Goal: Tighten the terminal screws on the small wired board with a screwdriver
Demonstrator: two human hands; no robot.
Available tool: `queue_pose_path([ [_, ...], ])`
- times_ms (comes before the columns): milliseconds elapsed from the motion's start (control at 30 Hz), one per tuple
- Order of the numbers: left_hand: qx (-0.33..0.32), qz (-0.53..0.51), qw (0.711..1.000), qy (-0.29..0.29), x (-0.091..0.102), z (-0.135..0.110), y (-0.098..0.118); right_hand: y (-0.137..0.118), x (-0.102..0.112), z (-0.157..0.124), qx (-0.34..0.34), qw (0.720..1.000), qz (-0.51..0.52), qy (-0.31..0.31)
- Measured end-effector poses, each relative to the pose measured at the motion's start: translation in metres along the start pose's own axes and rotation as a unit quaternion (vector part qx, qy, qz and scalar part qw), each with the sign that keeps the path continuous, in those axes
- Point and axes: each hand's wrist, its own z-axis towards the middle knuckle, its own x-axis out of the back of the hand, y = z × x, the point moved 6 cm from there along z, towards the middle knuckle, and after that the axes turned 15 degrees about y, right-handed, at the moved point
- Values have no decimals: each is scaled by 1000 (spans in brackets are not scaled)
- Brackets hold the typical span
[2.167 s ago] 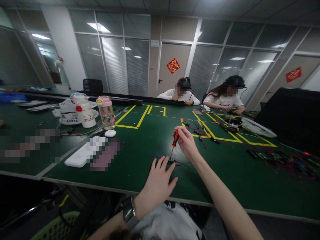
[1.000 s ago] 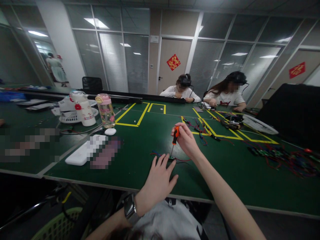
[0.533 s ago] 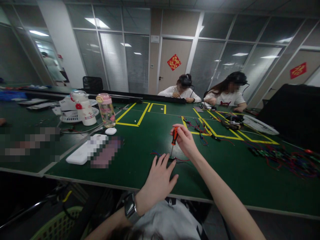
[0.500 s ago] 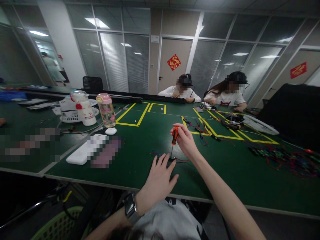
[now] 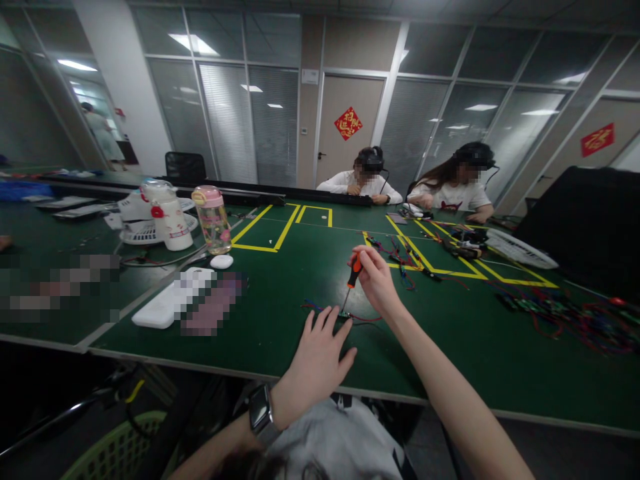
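My right hand (image 5: 376, 277) is closed around the orange and black handle of a screwdriver (image 5: 355, 270). The tool leans to the right, its thin shaft pointing down at a small green circuit board (image 5: 345, 315) on the table. Red, blue and dark wires run out from the board. My left hand (image 5: 323, 347) lies with fingers spread, palm down, its fingertips at the board's near edge. Those fingers hide part of the board, and whether the screwdriver tip sits in a screw is too small to tell.
On the green table (image 5: 280, 340), a white power bank-like block (image 5: 155, 313), a pink-lidded bottle (image 5: 214, 223) and a white jug (image 5: 170, 217) stand left. Wired boards (image 5: 560, 313) pile up at right, near yellow tape outlines (image 5: 450, 273). Two people (image 5: 450, 187) sit across.
The screwdriver's handle has tilted to the right along with my right hand, while its tip stays at the board. My left hand has kept its place.
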Motion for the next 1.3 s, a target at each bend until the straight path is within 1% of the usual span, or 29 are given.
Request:
queue_pose_path([
  [100, 2, 2, 1000, 1, -2, 0, -1, -1, -4, -2, -24, 999, 22, -17],
  [200, -2, 2, 1000, 2, -4, 0, -1, -2, -6, -4, -32, 999, 27, -22],
  [267, -4, 1, 1000, 3, -4, 0, -1, -1, -6, -4, -22, 999, 19, -19],
  [433, -1, -1, 1000, -1, -3, 0, -1, -1, 2, -1, 27, 999, -20, 22],
  [667, 4, -3, 1000, -5, -2, 0, -1, 0, -2, -1, -5, 1000, 6, -20],
  [867, 6, -2, 1000, -7, -4, 0, -1, 1, -6, -4, -23, 999, 19, -28],
  [1000, 5, -3, 1000, -4, -1, 0, 1, 0, -5, -5, -12, 1000, 19, -15],
  [1067, 4, -3, 1000, -3, 0, 0, 1, 0, -6, -6, -16, 999, 15, -26],
  [1233, 5, -2, 1000, -1, -1, -1, 0, 0, -13, -11, -56, 994, 27, -85],
  [1300, 4, -2, 1000, 1, -1, -1, 0, -1, -16, -13, -58, 992, 34, -104],
])
